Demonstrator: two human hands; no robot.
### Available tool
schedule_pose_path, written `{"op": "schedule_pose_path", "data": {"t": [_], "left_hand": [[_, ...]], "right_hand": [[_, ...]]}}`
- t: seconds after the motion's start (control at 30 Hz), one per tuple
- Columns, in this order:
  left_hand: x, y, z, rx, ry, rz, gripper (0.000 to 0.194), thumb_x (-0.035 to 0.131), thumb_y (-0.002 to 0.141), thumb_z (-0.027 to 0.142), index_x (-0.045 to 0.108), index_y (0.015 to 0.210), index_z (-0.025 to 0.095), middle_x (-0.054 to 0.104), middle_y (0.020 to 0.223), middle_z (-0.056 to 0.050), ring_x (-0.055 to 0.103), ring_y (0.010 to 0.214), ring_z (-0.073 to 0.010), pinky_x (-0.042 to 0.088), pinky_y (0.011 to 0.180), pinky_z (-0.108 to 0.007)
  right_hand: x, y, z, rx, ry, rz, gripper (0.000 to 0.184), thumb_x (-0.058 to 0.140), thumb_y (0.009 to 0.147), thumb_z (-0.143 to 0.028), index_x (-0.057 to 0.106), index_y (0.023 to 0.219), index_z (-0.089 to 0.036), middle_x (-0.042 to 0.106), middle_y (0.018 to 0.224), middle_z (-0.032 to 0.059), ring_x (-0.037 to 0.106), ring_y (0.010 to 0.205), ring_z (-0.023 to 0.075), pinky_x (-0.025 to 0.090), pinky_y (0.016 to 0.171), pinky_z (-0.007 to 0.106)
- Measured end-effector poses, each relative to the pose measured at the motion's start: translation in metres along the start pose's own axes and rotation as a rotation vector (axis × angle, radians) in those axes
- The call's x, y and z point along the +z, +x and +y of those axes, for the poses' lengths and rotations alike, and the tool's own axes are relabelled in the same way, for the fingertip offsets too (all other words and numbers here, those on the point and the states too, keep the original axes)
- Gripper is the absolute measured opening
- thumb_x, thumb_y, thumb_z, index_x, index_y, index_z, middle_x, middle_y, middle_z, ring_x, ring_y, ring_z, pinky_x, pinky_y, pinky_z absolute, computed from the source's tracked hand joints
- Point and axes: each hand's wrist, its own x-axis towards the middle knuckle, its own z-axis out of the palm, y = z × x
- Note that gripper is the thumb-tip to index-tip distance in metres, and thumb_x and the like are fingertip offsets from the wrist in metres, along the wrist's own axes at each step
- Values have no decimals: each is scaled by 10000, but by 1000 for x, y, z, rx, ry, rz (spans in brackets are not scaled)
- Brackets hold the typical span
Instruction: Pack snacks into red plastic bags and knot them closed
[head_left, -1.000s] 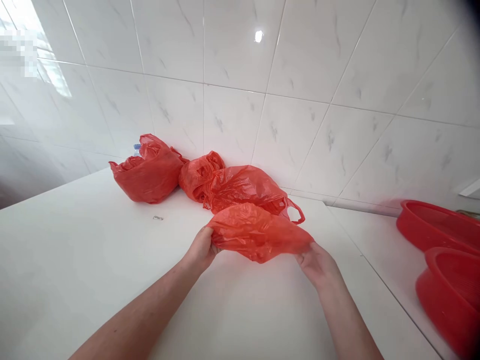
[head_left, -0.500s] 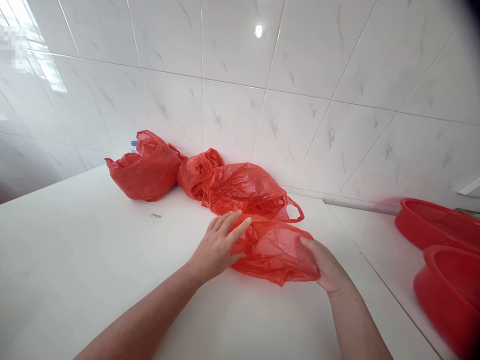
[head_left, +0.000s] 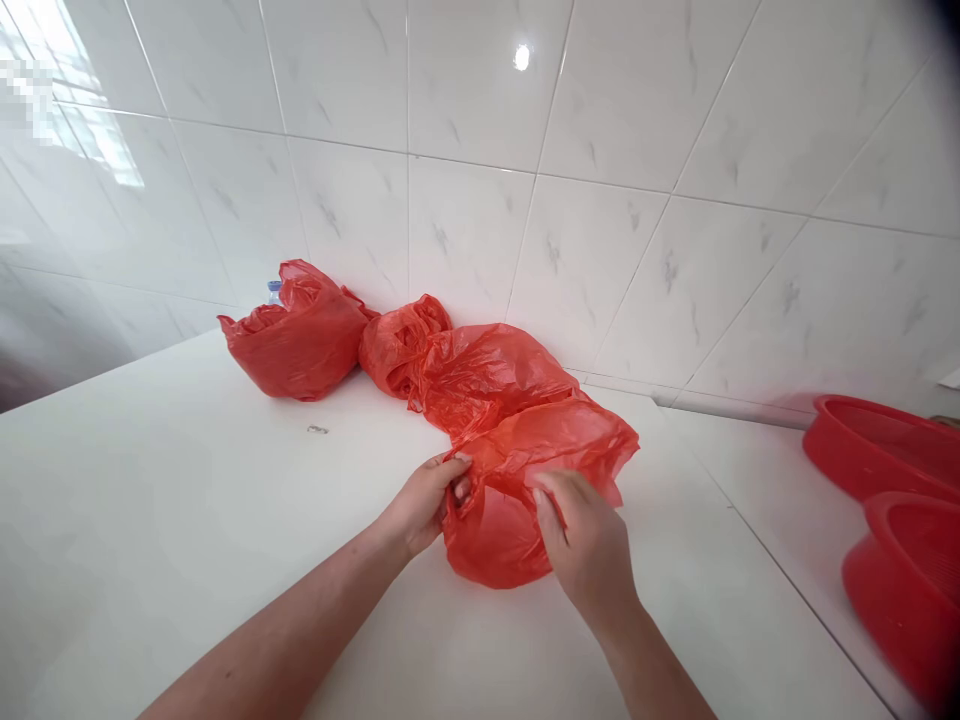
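A thin red plastic bag (head_left: 502,535) spreads out over the white tabletop, crumpled and partly see-through. My left hand (head_left: 435,500) is closed on its left edge, thumb on top and fingers curled. My right hand (head_left: 589,535) pinches the film nearer its middle, with the fingertips partly hidden by the hand itself. Right behind it, a second red plastic bag (head_left: 499,365) lies against the wall, overlapped by the first. Whether anything is inside the held bag, I cannot tell.
More red bags stand along the tiled wall: a bunched one (head_left: 397,345) and a fuller one (head_left: 300,345), with a blue bottle cap (head_left: 274,287) behind it. A small scrap (head_left: 317,429) lies on the white table (head_left: 225,540). Two red plastic baskets (head_left: 847,455) sit at the right.
My left hand has gone from spread fingers to a grip on the bag's edge. My right hand has moved left from the bag's right end to its middle. The bag's far side has swung up and back.
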Motion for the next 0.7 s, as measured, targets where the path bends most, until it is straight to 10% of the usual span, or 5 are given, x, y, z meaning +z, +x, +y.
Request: {"op": "schedule_pose_path", "data": {"t": [0.27, 0.43, 0.53, 0.63, 0.7], "left_hand": [[-32, 15, 17, 31, -100, 112, 191, 566, 737, 239, 425, 625, 173, 339, 505, 70, 370, 433, -63, 384, 473, -195], [-15, -7, 23, 742, 373, 538, 163, 619, 740, 310, 548, 854, 218, 579, 904, -31, 543, 903, -186, 460, 794, -312], [7, -26, 11, 918, 779, 256, 89, 638, 736, 276, 625, 810, 230, 616, 923, -77, 538, 935, -239, 410, 867, -371], [22, -30, -8, 709, 1016, -207, 102, 557, 776, 211, 656, 755, 227, 618, 785, -85, 542, 727, -228, 410, 747, -365], [21, -23, -19, 587, 1116, -191, 94, 579, 711, 165, 633, 660, 222, 592, 720, -72, 519, 658, -218, 398, 694, -348]], "right_hand": [[-3, 9, 55, 508, -303, -537, 333, 542, 763, -335, 551, 1083, -242, 605, 975, 66, 597, 709, 194, 378, 555, 280], [-4, 10, 45, 500, -281, -551, 617, 606, 692, -355, 452, 1283, -268, 607, 1041, 78, 607, 750, 214, 378, 564, 280], [4, 9, 35, 473, -273, -587, 703, 619, 674, -353, 407, 1339, -265, 607, 1060, 91, 611, 767, 226, 383, 568, 284], [10, 6, 31, 425, -263, -625, 738, 630, 658, -370, 400, 1352, -272, 591, 1101, 95, 612, 788, 230, 401, 602, 296], [8, 5, 34, 418, -255, -636, 771, 647, 641, -391, 394, 1360, -276, 581, 1126, 96, 611, 792, 230, 407, 617, 302]]}}
